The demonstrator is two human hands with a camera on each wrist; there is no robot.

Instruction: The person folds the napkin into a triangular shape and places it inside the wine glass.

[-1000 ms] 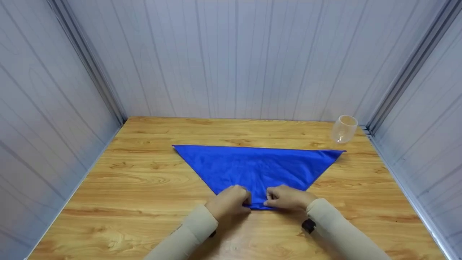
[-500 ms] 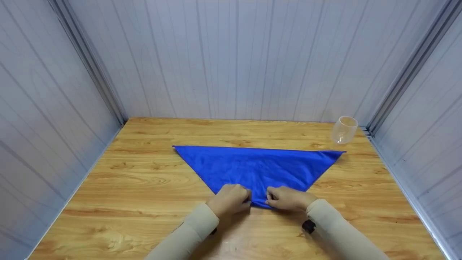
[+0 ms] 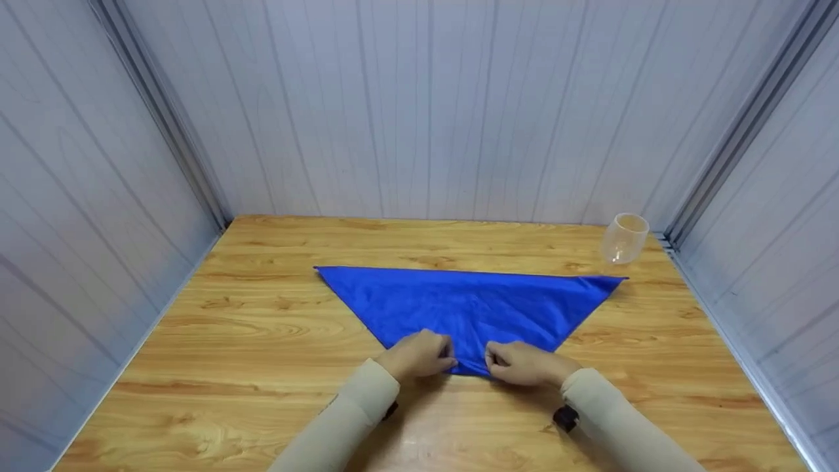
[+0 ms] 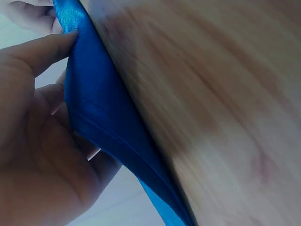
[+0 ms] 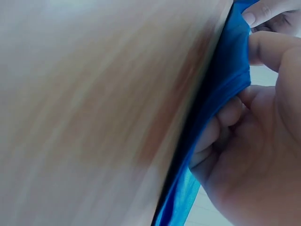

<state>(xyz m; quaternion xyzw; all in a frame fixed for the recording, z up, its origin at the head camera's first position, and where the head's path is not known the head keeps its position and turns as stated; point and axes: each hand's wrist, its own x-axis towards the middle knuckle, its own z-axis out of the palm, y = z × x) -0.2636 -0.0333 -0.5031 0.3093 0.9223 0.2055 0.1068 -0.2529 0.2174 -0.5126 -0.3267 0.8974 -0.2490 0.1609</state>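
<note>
A shiny blue cloth [image 3: 452,301] lies on the wooden table, its long straight edge at the back and a short blunt edge at the front. My left hand [image 3: 419,355] pinches the left part of that front edge between thumb and fingers. The right hand [image 3: 524,362] pinches the same edge a little to the right, fingers curled. In the left wrist view the cloth edge [image 4: 99,89] is slightly raised, with the thumb on its near side. The right wrist view shows the folded rim [image 5: 225,70] between thumb and curled fingers.
A clear drinking glass [image 3: 624,239] stands at the back right corner of the table [image 3: 262,367], behind the cloth's right tip. Pale panel walls [image 3: 406,111] enclose the table at the back and both sides.
Both hands keep their hold on the front edge. The left hand has shifted slightly up and away, and the front edge has moved a little toward the back.
</note>
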